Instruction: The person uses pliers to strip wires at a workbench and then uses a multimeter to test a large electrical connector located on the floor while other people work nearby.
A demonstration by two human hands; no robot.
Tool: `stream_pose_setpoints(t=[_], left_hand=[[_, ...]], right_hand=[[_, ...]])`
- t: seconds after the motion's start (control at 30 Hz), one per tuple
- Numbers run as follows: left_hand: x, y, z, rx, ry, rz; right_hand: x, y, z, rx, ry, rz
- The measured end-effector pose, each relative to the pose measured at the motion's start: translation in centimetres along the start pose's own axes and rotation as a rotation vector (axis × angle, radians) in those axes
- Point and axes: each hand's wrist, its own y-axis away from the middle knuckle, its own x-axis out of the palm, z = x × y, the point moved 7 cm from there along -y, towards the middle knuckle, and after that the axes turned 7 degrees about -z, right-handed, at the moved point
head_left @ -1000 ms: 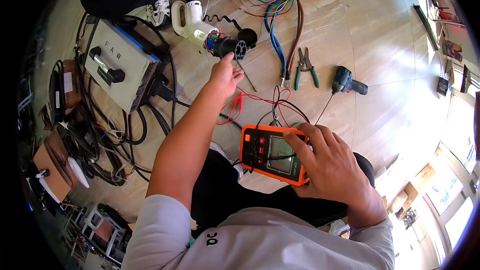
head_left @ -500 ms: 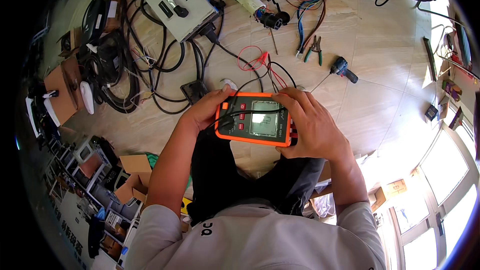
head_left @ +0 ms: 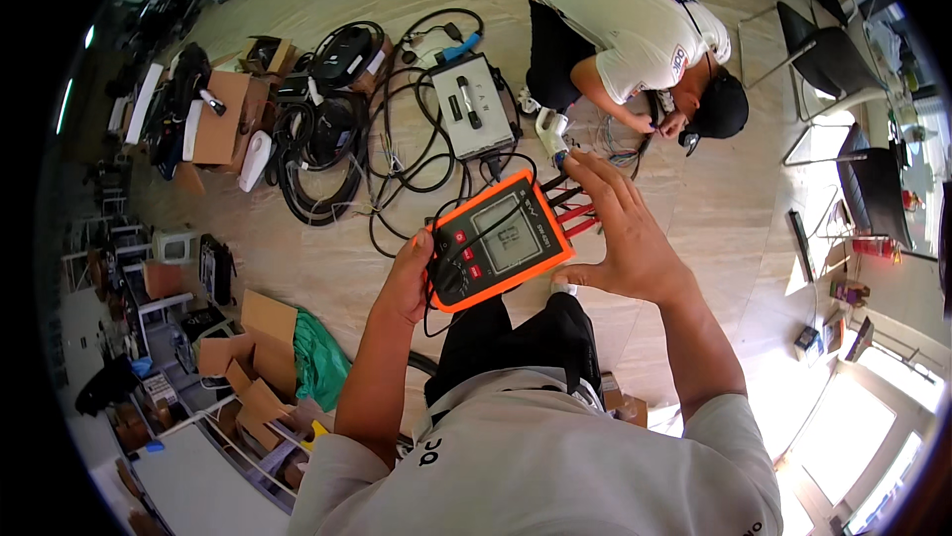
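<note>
- Left hand [head_left: 405, 280]: closed on the left end of the meter, thumb lying along the edge of its face.
- Right hand [head_left: 635, 248]: spread wide about the meter's right end, thumb well apart from the fingers; whether it touches the case cannot be told.
- Meter [head_left: 506, 243]: handheld, orange rim, dark face, pale screen showing dark characters, red buttons, round dial; held above the person's knees, face up, right end tilted toward the upper edge of the view.
- Red leads [head_left: 580, 221]: at the meter's right end, running toward the right palm.
- Black lead [head_left: 429, 310]: thin, looped over the meter's face and past its left end.
- Grey case [head_left: 486, 135]: on the floor beyond the meter, with a handle and thick black cables attached.
- White connector housing [head_left: 547, 129]: on the floor, just right of the case.
- Co-worker [head_left: 630, 25]: pale shirt, dark cap, bent low, hands at a bundle of thin wires [head_left: 620, 151]; their grip is too small to tell.
- Coiled black cable [head_left: 286, 174]: floor, left of the case.
- Open carton [head_left: 268, 330]: lower left, green bag [head_left: 319, 362] beside it.
- Black chairs [head_left: 821, 60]: upper right.
</note>
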Motion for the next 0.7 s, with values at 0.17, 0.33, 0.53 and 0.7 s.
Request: stream_pose_setpoints(t=[0.17, 0.33, 0.53, 0.7], left_hand=[[-0.5, 6.7, -1.8, 0.256, 0.276, -0.055], [0.0, 13.9, -4.9, 0.572, 0.413, -0.198], [-3.9, 19.1, -5.2, 0.938, 0.477, -0.348], [-9.8, 22.8, -5.7, 0.931, 0.534, -0.408]], right_hand=[[-2.2, 2.5, 5.2, -0.098, -0.217, -0.663], [6.4, 1.5, 11.7, 0.180, -0.859, -0.207], [13.4, -3.0, 20.6, 0.252, -1.266, 0.053], [19.1, -5.4, 27.7, 0.255, -1.338, 0.186]])
